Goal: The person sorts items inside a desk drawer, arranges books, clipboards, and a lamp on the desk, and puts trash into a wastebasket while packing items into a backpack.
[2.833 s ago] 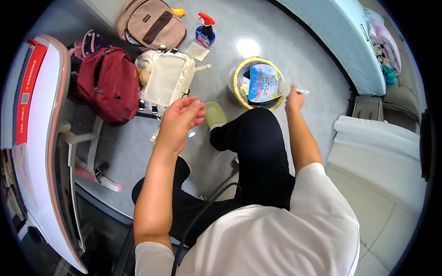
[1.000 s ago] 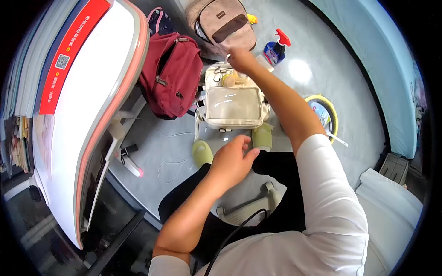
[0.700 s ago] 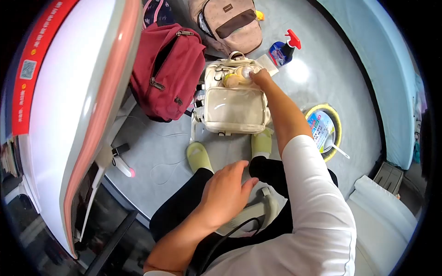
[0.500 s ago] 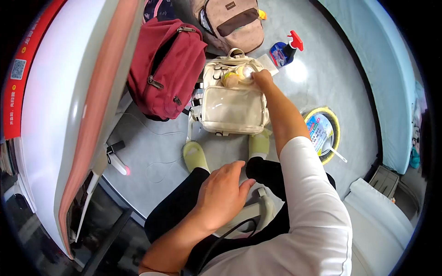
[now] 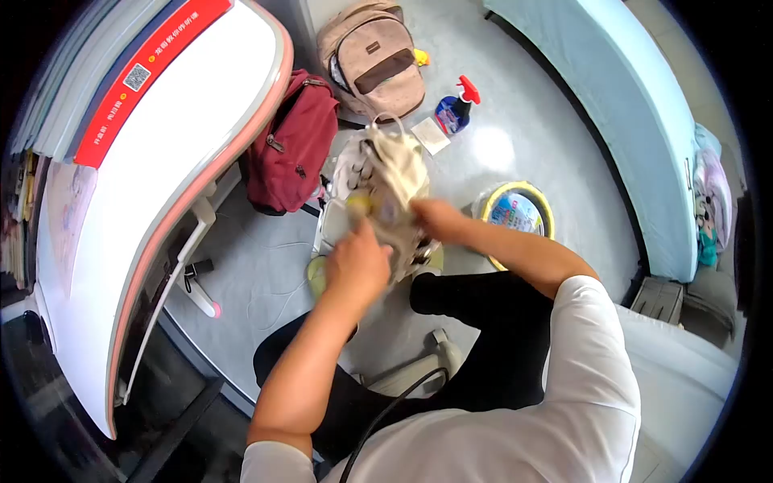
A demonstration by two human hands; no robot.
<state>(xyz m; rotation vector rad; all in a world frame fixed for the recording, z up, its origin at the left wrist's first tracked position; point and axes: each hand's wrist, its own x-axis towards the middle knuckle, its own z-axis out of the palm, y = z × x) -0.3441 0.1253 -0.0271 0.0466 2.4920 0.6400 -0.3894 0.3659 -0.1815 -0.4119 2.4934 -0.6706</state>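
Note:
The cream backpack (image 5: 403, 167) is tilted and blurred by motion in front of my knees, its top loop upward. My right hand (image 5: 437, 220) is closed on the right side of the cream backpack. Against its front, beside a small yellow item (image 5: 359, 203), is my left hand (image 5: 360, 262); its fingers are smeared, and whether they grip anything is unclear. To the left a maroon backpack (image 5: 294, 153) stands half open, with a pinkish-brown backpack (image 5: 380, 64) behind.
A blue spray bottle with a red trigger (image 5: 453, 113) stands by a pale card (image 5: 431, 136). At the right is a yellow-rimmed bin (image 5: 545, 211). A white desk (image 5: 193, 105) curves along the left; a light-blue covered edge (image 5: 612, 105) lies right.
The cream backpack has gone from lying face up to tilted and turned. My left hand has moved up to it, and my right hand has shifted down its side.

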